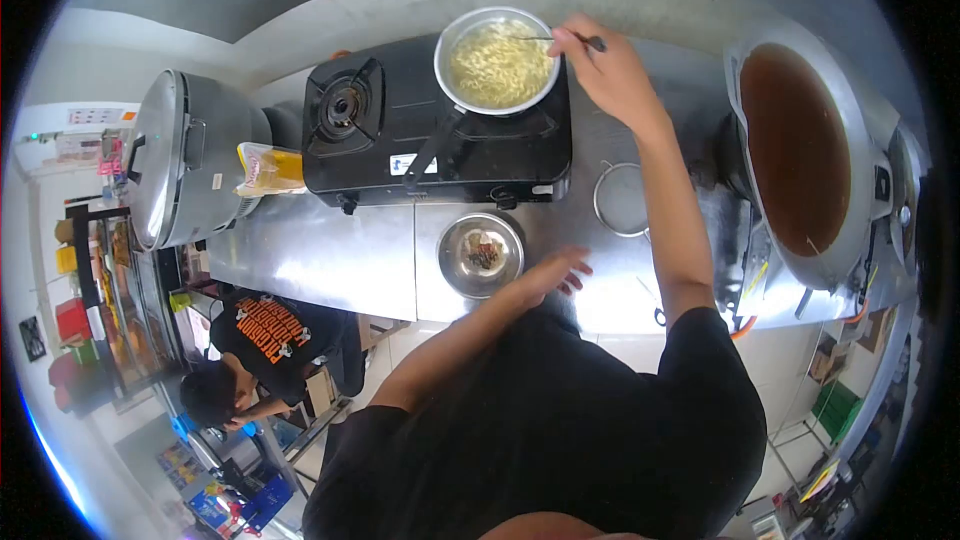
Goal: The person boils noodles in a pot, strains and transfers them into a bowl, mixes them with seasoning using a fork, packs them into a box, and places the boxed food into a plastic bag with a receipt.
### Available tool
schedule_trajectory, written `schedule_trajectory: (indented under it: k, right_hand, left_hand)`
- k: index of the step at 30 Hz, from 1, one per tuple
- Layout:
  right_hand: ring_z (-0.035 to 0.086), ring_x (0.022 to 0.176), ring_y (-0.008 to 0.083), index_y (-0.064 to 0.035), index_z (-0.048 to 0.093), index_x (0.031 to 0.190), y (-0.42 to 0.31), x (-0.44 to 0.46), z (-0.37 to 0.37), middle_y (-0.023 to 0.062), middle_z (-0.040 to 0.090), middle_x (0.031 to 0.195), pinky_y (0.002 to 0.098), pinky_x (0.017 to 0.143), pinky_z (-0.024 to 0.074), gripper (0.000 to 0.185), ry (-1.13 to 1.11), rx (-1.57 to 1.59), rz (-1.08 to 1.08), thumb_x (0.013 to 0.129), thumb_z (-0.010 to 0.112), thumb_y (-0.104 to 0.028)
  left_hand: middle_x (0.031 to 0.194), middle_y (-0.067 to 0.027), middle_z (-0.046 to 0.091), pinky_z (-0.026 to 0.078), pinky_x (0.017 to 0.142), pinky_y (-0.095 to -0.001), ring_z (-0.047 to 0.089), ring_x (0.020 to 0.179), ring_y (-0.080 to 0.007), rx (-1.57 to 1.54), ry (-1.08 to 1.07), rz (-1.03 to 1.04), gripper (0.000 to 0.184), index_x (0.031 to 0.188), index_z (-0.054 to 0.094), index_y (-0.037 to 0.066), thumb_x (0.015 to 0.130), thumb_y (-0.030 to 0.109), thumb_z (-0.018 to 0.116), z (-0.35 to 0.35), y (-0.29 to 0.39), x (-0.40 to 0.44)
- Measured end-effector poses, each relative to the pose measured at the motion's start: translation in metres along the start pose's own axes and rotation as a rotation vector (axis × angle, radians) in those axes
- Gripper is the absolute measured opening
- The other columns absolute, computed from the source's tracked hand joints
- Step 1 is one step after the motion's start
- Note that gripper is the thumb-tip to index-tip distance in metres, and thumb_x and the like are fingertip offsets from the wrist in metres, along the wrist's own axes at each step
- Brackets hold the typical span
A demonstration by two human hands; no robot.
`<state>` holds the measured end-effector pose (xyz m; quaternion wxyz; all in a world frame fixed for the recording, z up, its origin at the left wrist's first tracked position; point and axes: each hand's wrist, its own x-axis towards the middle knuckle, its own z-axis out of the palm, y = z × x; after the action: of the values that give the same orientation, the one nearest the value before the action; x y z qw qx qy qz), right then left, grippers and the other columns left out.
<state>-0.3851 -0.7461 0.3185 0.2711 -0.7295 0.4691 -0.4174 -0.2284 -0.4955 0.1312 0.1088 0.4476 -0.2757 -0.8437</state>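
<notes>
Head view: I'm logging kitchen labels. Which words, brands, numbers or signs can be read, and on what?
None reads for certain.
Orange lettering on co-worker's black shirt: too distorted.
Print on yellow packet: too blurred.
Sticker on stove: too small.
Label on lidded pot: too small.
Wall sheet: too small.

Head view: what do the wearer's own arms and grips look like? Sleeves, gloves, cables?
Black shirt with short, plain black sleeves. Both forearms are uncovered. Left grip and right grip are bare hands, with no gloves, wristbands, cables or markings visible.
</notes>
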Motion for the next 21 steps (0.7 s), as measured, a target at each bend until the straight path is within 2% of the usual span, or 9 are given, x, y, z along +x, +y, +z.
schedule_trajectory:
  k: [2, 4, 5, 7, 8, 11, 14, 17, 21]
  right_hand:
    - [0.069, 0.077, 0.0326, -0.005, 0.062, 0.099, 0.009, -0.002, 0.005, 0.0106, 0.073, 0.08, 0.0405, 0.072, 0.0508, 0.028, -0.081, -0.054, -0.022, 0.108, 0.053, -0.03]
    - [0.069, 0.077, 0.0317, -0.0057, 0.062, 0.099, -0.007, -0.013, -0.002, 0.0105, 0.073, 0.081, 0.0405, 0.073, 0.0507, 0.028, -0.103, 0.073, 0.059, 0.108, 0.053, -0.03]
    - [0.069, 0.077, 0.0312, -0.006, 0.063, 0.099, -0.016, -0.019, -0.005, 0.0104, 0.073, 0.081, 0.0405, 0.073, 0.0506, 0.028, -0.116, 0.136, 0.096, 0.108, 0.052, -0.031]
    - [0.069, 0.076, 0.0309, -0.0056, 0.062, 0.098, -0.022, -0.028, -0.011, 0.0103, 0.074, 0.081, 0.0408, 0.073, 0.0504, 0.028, 0.006, 0.143, 0.062, 0.108, 0.052, -0.03]
    - [0.069, 0.075, 0.0307, -0.0054, 0.062, 0.097, -0.025, -0.03, -0.013, 0.0103, 0.074, 0.081, 0.041, 0.072, 0.0503, 0.028, 0.068, 0.147, 0.046, 0.108, 0.053, -0.029]
    - [0.069, 0.073, 0.0309, -0.0047, 0.061, 0.095, -0.021, -0.029, -0.008, 0.0104, 0.075, 0.081, 0.0412, 0.07, 0.0505, 0.027, -0.008, 0.11, 0.079, 0.108, 0.053, -0.028]
    - [0.067, 0.075, 0.0238, -0.0031, 0.059, 0.097, -0.005, -0.023, 0.005, 0.0102, 0.075, 0.082, 0.0339, 0.073, 0.0495, 0.028, -0.155, 0.093, 0.057, 0.109, 0.051, -0.027]
    - [0.071, 0.073, 0.0342, -0.0071, 0.059, 0.098, -0.002, -0.015, 0.0, 0.0107, 0.076, 0.083, 0.0432, 0.07, 0.0517, 0.027, 0.035, -0.036, 0.031, 0.108, 0.051, -0.03]
    - [0.072, 0.08, 0.0363, -0.0066, 0.058, 0.102, -0.009, -0.002, 0.006, 0.0114, 0.076, 0.085, 0.044, 0.072, 0.052, 0.027, 0.107, -0.049, 0.024, 0.108, 0.05, -0.032]
  left_hand:
    - [0.117, -0.0125, 0.065, 0.052, 0.078, -0.0403, 0.062, 0.09, -0.0233, -0.307, 0.104, -0.032, 0.048, 0.132, 0.052, 0.008, 0.103, 0.046, 0.051, -0.006, 0.006, -0.002]
    - [0.115, -0.0153, 0.066, 0.052, 0.084, -0.0416, 0.063, 0.092, -0.0265, -0.717, 0.227, -0.108, 0.045, 0.127, 0.053, 0.003, 0.106, 0.042, 0.049, -0.01, 0.028, -0.013]
    - [0.115, -0.0154, 0.065, 0.052, 0.085, -0.0424, 0.062, 0.092, -0.0274, -0.826, 0.205, -0.088, 0.044, 0.124, 0.053, 0.003, 0.106, 0.043, 0.048, -0.015, 0.039, -0.021]
    - [0.114, -0.0157, 0.064, 0.051, 0.089, -0.0439, 0.061, 0.093, -0.0293, -1.044, 0.154, -0.035, 0.043, 0.118, 0.052, 0.003, 0.107, 0.044, 0.045, -0.025, 0.055, -0.031]
    - [0.109, -0.0153, 0.063, 0.049, 0.091, -0.045, 0.059, 0.091, -0.0299, -1.016, 0.264, 0.034, 0.05, 0.115, 0.054, 0.002, 0.108, 0.049, 0.041, -0.026, 0.059, -0.028]
    - [0.101, -0.0139, 0.063, 0.048, 0.091, -0.0449, 0.057, 0.088, -0.0293, -1.089, 0.309, 0.068, 0.053, 0.11, 0.054, 0.002, 0.109, 0.052, 0.036, -0.031, 0.075, -0.023]
    - [0.097, -0.0126, 0.062, 0.048, 0.088, -0.0447, 0.056, 0.085, -0.028, -1.096, 0.363, 0.118, 0.056, 0.105, 0.052, 0.003, 0.11, 0.055, 0.031, -0.043, 0.072, -0.002]
    - [0.099, -0.012, 0.061, 0.049, 0.085, -0.0452, 0.056, 0.083, -0.0271, -1.16, 0.356, 0.116, 0.049, 0.114, 0.046, 0.009, 0.109, 0.056, 0.035, -0.058, 0.054, 0.019]
    - [0.093, -0.0093, 0.06, 0.05, 0.082, -0.0448, 0.056, 0.081, -0.0256, -1.163, 0.399, 0.11, 0.04, 0.111, 0.045, 0.012, 0.112, 0.05, 0.033, -0.062, 0.049, 0.027]
